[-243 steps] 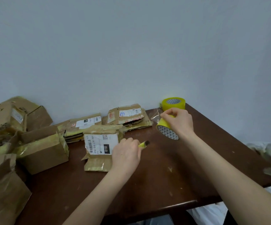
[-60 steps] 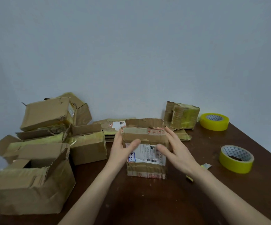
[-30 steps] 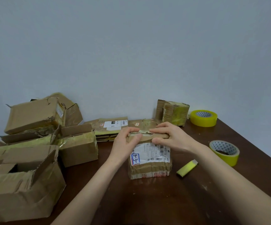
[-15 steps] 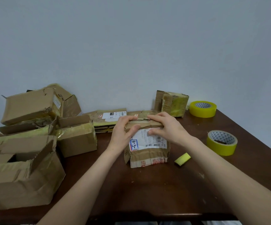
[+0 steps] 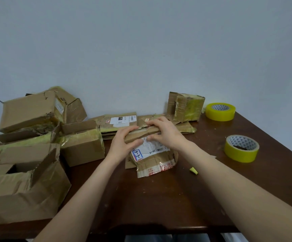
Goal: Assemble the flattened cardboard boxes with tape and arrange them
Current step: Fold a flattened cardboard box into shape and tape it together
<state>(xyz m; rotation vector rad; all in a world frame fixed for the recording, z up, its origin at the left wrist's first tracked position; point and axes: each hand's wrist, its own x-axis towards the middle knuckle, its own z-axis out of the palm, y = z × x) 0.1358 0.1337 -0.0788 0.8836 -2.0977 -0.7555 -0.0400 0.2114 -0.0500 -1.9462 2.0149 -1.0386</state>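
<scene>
At mid-table, both the left hand (image 5: 122, 144) and right hand (image 5: 166, 135) now clamp the labelled box (image 5: 152, 154), pressing its top flaps shut where a second ago they were just closing (so tape's next, I'd guess). Near left, the big open box (image 5: 24, 186) shows only a dark inside.
</scene>
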